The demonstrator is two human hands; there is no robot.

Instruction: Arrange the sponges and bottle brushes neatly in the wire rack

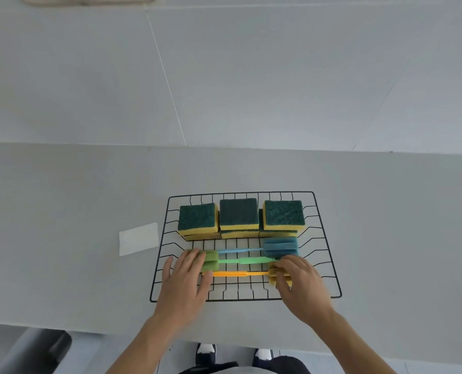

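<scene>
Pale grey countertop (62, 225) fills the lower half of the view, meeting a wall of large light tiles (278, 76) beyond the hands; a metal edge, maybe a sink or fixture, shows at the top left corner. Black wire rack (329, 252) sits flat on the counter, both hands inside its near half. Past the fingertips, along the rack's far side, three stacks of yellow sponges with green scouring tops: left stack (198, 218), middle stack (239, 217), right stack (283, 215), side by side. Three bottle brushes lie parallel across the rack between the hands: blue brush (280, 247) farthest, foam head just beyond the right hand; green brush (240, 261) in the middle, its foam head under the left hand's fingers; orange brush (232, 273) nearest. Left hand (185, 279) lies palm down, fingers spread loosely, thumb tip touching the orange handle end. Right hand (301, 282) has fingers curled around the yellow foam head of the orange brush, gripping it. White paper slip (138, 238) lies on the counter just left of the left hand, outside the rack. Dark shoes (206, 352) and floor visible below the counter edge, near the wrists.
</scene>
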